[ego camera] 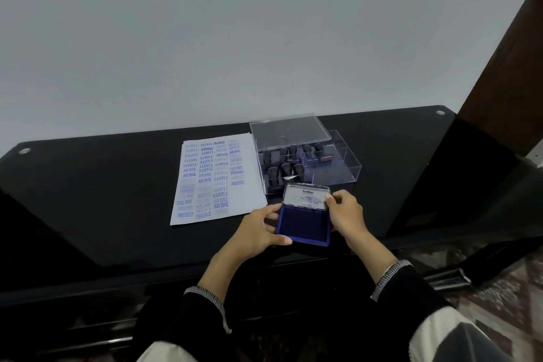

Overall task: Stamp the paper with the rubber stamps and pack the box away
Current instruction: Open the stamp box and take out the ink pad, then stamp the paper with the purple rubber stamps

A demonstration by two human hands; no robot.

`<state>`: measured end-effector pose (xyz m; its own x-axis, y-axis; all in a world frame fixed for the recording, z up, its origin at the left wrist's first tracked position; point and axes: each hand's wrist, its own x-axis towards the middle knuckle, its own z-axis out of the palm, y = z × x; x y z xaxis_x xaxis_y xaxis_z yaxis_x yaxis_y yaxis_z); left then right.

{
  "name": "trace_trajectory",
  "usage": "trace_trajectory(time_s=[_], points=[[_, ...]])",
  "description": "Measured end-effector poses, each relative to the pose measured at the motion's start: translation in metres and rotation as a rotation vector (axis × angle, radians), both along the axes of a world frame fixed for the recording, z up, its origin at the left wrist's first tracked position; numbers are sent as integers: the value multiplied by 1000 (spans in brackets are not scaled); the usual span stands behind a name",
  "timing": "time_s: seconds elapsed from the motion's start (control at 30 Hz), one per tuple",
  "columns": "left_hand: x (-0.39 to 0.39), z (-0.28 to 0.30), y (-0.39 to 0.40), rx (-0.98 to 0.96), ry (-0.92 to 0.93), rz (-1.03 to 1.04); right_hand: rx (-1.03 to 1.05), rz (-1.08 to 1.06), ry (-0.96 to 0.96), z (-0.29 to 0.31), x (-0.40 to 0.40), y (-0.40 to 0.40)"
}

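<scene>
Blue ink is facing straight up from the stamp pad (303, 223), which both hands are holding over the near edge of the black table (88, 200). The left hand (260, 231) is cupping the pad's left side, thumb curled along the front corner, so the base is staying level. The right hand (346, 216) is gripping the right side, with its fingertips pinching the edge of the hinged lid (305, 196), which is standing tilted up at the back. My read is that the lid is being handled, either swung shut for packing or propped open, and I can't tell which.

Just beyond the left hand, the paper (216, 182) is lying flat and is already crowded with blue prints (SAMPLE, AIR MAIL, FRAGILE, AMENDED and so on), so the stamping looks mostly done.

Right past the fingertips of both hands, the clear plastic box (338, 169) is sitting open with the rubber stamps (283, 164) standing upright inside, handles up, probably so they're easy to grab. Its clear cover (289, 134) is resting on the far part of the box, out of the way. There's bare room in the box's right section, well placed for the pad to go in.
</scene>
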<state>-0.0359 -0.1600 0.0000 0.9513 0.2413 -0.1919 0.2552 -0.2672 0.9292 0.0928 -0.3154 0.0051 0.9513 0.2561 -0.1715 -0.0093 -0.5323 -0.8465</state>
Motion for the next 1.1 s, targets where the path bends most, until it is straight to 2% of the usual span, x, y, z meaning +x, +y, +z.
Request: trace_trajectory(time_s=[0.1,0.33,0.63,0.7,0.83,0.97,1.1], points=[[3,-5,-2,148,9,6,-92,49,-76,-3,4,-1],[10,-24,-11,664,22,47,-233,137,-131,-11,13,-4],[7,-28,6,695,-51,4,-213,30,-273,-14,10,-3],[4,-24,17,691,-116,102,-154,15,-377,-11,10,0],[-4,-25,54,781,-228,489,-31,165,-536,1,9,19],[-13,-36,96,896,-73,744,-89,267,-625,7,12,41],[-23,-50,112,929,128,731,-230,256,-644,13,23,63]])
